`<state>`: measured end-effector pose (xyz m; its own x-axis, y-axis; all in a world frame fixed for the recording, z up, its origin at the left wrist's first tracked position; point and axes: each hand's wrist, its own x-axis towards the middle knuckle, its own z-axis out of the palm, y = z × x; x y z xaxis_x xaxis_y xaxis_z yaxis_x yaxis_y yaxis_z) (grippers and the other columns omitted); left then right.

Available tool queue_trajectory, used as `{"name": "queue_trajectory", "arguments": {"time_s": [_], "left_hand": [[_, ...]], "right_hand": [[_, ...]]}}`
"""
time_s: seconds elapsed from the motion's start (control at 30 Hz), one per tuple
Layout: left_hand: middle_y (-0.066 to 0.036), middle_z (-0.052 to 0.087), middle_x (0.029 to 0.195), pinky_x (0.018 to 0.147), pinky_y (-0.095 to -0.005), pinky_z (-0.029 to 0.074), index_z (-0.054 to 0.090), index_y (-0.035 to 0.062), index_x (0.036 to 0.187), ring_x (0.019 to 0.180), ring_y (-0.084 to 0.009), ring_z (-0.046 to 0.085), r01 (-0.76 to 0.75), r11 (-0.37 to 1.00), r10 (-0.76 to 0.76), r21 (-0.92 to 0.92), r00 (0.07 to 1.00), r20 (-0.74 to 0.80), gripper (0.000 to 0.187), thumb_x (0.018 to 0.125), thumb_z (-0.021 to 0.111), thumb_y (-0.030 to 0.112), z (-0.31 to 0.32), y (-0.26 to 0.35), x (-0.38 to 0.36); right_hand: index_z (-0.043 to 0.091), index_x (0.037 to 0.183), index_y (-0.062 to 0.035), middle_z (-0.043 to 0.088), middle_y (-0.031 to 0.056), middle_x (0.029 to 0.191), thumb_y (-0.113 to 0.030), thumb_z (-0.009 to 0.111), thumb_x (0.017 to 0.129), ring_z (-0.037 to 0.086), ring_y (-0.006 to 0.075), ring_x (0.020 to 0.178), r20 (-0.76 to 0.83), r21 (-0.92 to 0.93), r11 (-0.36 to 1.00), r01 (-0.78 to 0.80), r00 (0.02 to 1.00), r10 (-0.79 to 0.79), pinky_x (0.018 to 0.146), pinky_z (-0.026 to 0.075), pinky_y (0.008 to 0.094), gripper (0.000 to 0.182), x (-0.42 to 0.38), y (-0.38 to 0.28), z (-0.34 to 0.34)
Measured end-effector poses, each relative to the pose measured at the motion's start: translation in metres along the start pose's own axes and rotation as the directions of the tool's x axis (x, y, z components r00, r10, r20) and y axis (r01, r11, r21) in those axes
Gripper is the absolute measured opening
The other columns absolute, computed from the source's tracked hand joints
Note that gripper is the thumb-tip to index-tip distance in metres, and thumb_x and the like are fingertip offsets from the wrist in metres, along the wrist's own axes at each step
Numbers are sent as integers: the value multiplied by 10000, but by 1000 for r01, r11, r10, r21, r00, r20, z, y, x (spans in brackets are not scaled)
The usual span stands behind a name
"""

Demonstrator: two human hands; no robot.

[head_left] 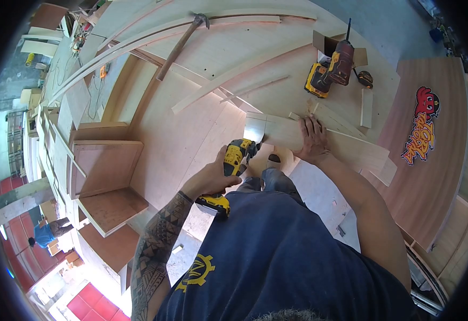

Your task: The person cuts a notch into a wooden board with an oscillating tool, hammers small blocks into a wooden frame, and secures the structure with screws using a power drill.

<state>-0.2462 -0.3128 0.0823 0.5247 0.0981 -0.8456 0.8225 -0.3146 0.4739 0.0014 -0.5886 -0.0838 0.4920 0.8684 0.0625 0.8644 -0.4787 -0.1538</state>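
Note:
My left hand (216, 178) is wrapped round the handle of a yellow and black cordless power tool (236, 156). The tool's front end points at the left end of a pale wooden board (282, 132), where a bright patch of light falls. Across the top of that board lies my right hand (313, 139), fingers spread and palm down. The board runs to the right under this hand, towards another wood piece (388, 170). Whether the tool's tip touches the board I cannot tell.
A hammer (180, 47) and long thin strips (239, 70) lie on the plywood surface. Further right are a second power tool (342, 63), a tape measure (365, 79) and a brown panel (424, 144). Wooden boxes (105, 168) stand left. A person in blue (45, 234) is far left.

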Motion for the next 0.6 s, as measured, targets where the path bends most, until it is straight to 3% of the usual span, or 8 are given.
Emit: {"name": "queue_trajectory", "arguments": {"time_s": [0.17, 0.6], "left_hand": [[-216, 758, 976, 607, -351, 606, 25, -7, 1694, 673, -240, 756, -8, 1000, 9, 20, 999, -42, 1169, 896, 795, 362, 14, -8, 3], [-208, 760, 977, 614, -350, 602, 24, -13, 1696, 667, -241, 750, 15, 999, -16, -34, 1000, -18, 1172, 883, 795, 330, 8, 3, 0]], "right_hand": [[419, 1570, -12, 453, 252, 1542, -582, 829, 719, 360, 412, 1527, -2, -35, 996, 86, 996, -86, 1231, 307, 590, 1103, 0, 1, -9], [414, 1573, -12, 455, 253, 1535, -585, 838, 703, 367, 416, 1522, 43, -15, 996, 92, 995, -91, 1227, 310, 579, 1124, 5, 4, -11]]}}
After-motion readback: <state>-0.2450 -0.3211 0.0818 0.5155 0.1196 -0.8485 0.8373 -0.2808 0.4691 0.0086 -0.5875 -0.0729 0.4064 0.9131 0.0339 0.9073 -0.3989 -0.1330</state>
